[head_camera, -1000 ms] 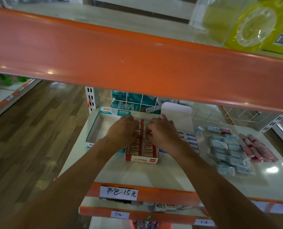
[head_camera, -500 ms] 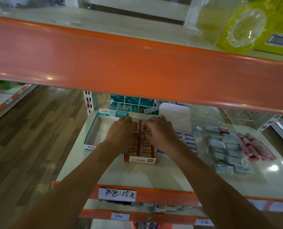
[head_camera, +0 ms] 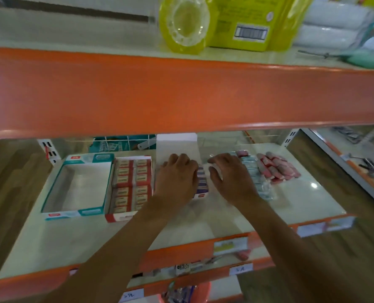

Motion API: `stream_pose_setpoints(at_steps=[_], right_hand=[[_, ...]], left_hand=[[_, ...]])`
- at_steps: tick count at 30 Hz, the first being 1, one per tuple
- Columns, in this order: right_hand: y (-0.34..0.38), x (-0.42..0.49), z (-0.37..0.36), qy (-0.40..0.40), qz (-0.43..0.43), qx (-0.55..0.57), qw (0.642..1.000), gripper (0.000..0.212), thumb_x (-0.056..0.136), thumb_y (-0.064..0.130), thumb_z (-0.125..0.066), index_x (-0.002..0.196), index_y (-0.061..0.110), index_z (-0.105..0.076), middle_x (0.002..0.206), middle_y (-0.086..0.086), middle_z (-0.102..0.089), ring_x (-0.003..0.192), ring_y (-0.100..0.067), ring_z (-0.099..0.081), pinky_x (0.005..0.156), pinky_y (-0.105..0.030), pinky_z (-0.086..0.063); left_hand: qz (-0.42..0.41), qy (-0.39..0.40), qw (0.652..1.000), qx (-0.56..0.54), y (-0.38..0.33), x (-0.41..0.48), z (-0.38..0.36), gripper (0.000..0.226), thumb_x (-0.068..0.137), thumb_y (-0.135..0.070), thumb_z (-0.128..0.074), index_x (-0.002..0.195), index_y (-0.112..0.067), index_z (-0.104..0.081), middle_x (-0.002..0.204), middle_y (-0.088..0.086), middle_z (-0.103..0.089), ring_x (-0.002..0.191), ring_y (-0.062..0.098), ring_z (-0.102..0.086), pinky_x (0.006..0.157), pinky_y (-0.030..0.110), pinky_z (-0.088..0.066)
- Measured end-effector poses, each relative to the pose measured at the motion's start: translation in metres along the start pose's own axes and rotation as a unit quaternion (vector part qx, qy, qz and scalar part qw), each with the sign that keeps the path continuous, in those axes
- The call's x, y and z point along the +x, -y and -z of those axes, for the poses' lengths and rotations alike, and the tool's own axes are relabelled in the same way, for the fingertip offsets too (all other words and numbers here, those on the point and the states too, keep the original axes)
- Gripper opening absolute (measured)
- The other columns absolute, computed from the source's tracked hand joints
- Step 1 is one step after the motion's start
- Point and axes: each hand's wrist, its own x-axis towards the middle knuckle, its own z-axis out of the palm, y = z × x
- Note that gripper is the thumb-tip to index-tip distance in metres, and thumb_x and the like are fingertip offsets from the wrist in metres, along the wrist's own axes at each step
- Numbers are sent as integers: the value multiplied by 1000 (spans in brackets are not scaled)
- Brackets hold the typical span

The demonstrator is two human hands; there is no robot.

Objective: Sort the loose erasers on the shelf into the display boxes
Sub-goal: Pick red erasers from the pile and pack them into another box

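Overhead, the orange edge of an upper shelf [head_camera: 181, 95] spans the full width of the frame; a yellow pack [head_camera: 247, 18] with a barcode stands on it at upper centre.

Below, the white shelf [head_camera: 225, 215] fills the middle and lower frame; an orange front rail carries a blurred price label [head_camera: 230, 246] at lower right of centre.

Teal display box [head_camera: 72, 214], left of centre; upright, its white floor showing; just beside the red box.

Red display box [head_camera: 120, 217], centre left; packed with two columns of red-banded erasers.

Left hand [head_camera: 177, 178], centre; palm down over the blue display box [head_camera: 202, 186]; fingers [head_camera: 181, 159] bent downward over the far part of the box; whether they grip anything cannot be told.

Right hand [head_camera: 232, 178], right of centre, just beside the blue display box; palm down, fingers [head_camera: 223, 159] curled, thumb against a small pale piece; whether it is pinched cannot be told.

Loose pale blue erasers [head_camera: 258, 182], wrapped, lying on the shelf just right of the right hand.

Loose pink erasers [head_camera: 277, 169], a small heap on the shelf further right, touching the pale blue ones.
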Motion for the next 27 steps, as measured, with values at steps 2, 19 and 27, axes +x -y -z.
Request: stream_pose_setpoints(at_steps=[2,19,27], right_hand=[[-20,-8,8,-4,-27,1,1000,24,87,23,-52,102,10,-66,102,-8,-66,94,-31,-61,76,-43,-52],[-163,-67,48,-75,-165,3,983,29,85,15,-64,114,15,-64,118,-11,-62,98,-36,-57,77,-44,-52],[-203,-68,46,-32,-194,-18,980,40,81,9,-63,121,9,-61,124,-11,-61,104,-39,-57,82,-45,-50]], left_hand=[[-8,2,1000,-19,-24,6,-12,14,88,-25,-56,87,-13,-65,90,5,-58,86,24,-55,67,35,-46],[-81,46,992,-83,-143,64,-61,24,91,-24,-48,99,-11,-67,98,8,-61,96,27,-53,78,38,-47],[-103,41,991,-79,-184,92,-74,25,92,-20,-48,109,-9,-62,109,10,-62,96,27,-55,75,35,-44]])
